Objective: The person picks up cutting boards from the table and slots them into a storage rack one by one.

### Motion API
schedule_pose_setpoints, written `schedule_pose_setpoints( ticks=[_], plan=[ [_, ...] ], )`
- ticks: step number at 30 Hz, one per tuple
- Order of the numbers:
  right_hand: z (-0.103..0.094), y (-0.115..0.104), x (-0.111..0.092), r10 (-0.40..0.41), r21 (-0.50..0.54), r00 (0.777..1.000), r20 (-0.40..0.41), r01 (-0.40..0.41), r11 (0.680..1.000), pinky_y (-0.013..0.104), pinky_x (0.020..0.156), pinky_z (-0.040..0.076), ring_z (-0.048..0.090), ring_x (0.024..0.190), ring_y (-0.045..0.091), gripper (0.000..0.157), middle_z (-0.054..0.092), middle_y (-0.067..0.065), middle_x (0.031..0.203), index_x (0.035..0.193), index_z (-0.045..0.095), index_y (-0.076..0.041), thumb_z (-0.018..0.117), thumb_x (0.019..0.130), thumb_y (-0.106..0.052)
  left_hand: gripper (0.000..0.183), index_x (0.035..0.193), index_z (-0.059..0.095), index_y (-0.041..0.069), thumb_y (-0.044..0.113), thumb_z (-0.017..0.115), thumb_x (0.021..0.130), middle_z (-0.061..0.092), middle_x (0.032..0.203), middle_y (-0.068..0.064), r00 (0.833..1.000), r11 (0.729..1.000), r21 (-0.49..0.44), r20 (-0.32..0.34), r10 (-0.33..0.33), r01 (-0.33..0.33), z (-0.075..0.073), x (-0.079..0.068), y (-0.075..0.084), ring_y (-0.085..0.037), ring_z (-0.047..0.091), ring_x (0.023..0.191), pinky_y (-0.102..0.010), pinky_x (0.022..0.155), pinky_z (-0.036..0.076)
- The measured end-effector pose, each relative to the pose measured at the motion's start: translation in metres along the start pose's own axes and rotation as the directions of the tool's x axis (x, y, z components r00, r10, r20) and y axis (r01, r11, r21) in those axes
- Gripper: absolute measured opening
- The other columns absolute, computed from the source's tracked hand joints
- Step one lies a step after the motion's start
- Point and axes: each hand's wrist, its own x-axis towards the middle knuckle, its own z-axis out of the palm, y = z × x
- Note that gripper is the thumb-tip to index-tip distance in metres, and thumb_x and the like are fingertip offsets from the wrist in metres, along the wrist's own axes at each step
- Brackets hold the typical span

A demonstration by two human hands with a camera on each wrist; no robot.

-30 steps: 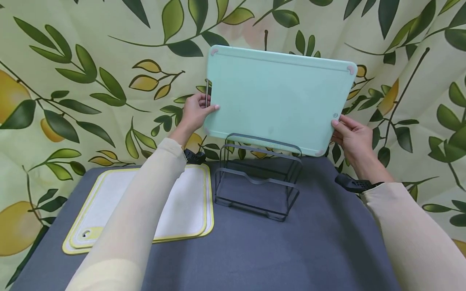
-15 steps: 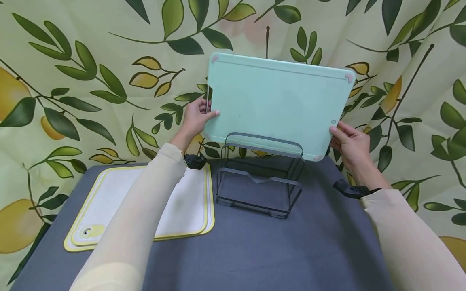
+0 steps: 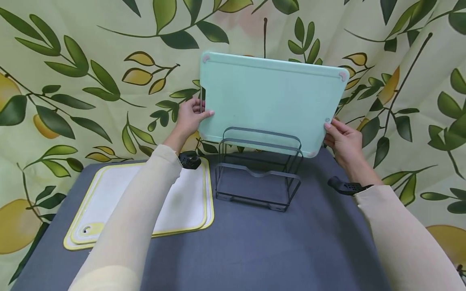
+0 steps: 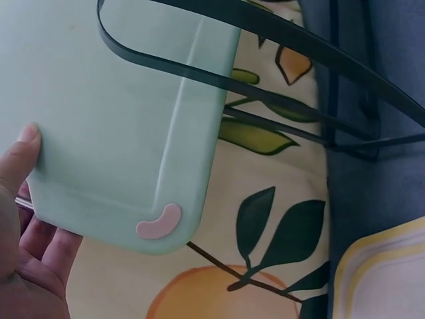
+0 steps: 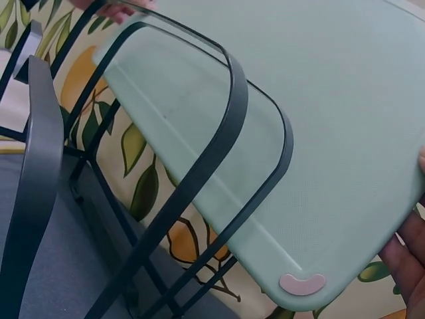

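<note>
A mint-green cutting board with pink corner pads is held up behind a dark metal rack. My left hand grips its left end by the metal handle, thumb on the front face. On the other short side my right hand pinches the board near the lower corner, thumb in front and fingers behind. The board tilts, its right end lower. In the right wrist view the rack's hoops pass in front of the board's lower edge. The left wrist view shows a pink pad at the lower left corner.
Two white cutting boards with yellow rims lie stacked on the table's left side, partly hidden by my left sleeve. A grey cloth covers the table. Behind it hangs a leaf-and-fruit patterned curtain.
Over the last second the board has come down slightly behind the rack, both hands moving with it. The view has shifted a little. Both grips stay the same.
</note>
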Motion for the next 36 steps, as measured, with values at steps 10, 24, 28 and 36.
schedule_pose_setpoints(
  ticks=[10,24,28,36],
  plan=[
    [-0.002,0.007,-0.005,-0.009,0.085,1.000,0.028,0.006,0.996,0.024,0.065,0.061,0.077,0.078,0.012,0.031,0.080,-0.003,0.093,0.121,0.075,-0.010,0.073,0.090,-0.006,0.026,0.106,0.061,0.003,0.015,0.078,0.090,0.073,0.108,-0.017,1.000,1.000,0.022,0.017,-0.009,0.009,0.001,-0.003,-0.014,-0.008,0.065,0.089,-0.023,0.081,0.050],
    [-0.003,0.017,-0.009,0.013,0.075,0.999,0.032,-0.016,0.997,0.023,0.066,0.061,0.077,0.079,0.010,0.026,0.080,-0.005,0.093,0.115,0.078,-0.013,0.072,0.091,-0.005,0.024,0.105,0.059,0.007,0.016,0.077,0.091,0.071,0.100,-0.009,0.998,0.999,0.002,0.029,-0.050,0.050,0.002,-0.010,-0.023,-0.010,0.064,0.089,-0.024,0.080,0.049],
    [-0.004,0.022,-0.010,0.014,0.090,0.999,0.043,-0.017,0.996,0.024,0.066,0.061,0.077,0.080,0.010,0.025,0.080,-0.004,0.094,0.113,0.079,-0.012,0.071,0.092,-0.003,0.024,0.104,0.060,0.006,0.016,0.077,0.091,0.070,0.097,-0.008,0.998,0.999,0.017,0.028,-0.047,0.047,0.002,-0.014,-0.026,-0.009,0.062,0.085,-0.023,0.078,0.049],
    [-0.006,0.028,-0.011,0.030,0.040,0.999,0.043,-0.032,0.999,0.022,0.068,0.061,0.077,0.081,0.008,0.029,0.079,-0.008,0.099,0.120,0.076,-0.014,0.071,0.093,-0.007,0.025,0.101,0.060,0.004,0.013,0.079,0.089,0.072,0.099,-0.014,1.000,1.000,0.003,0.009,-0.022,0.022,0.005,-0.018,-0.035,-0.005,0.061,0.081,-0.021,0.076,0.048]
  ],
)
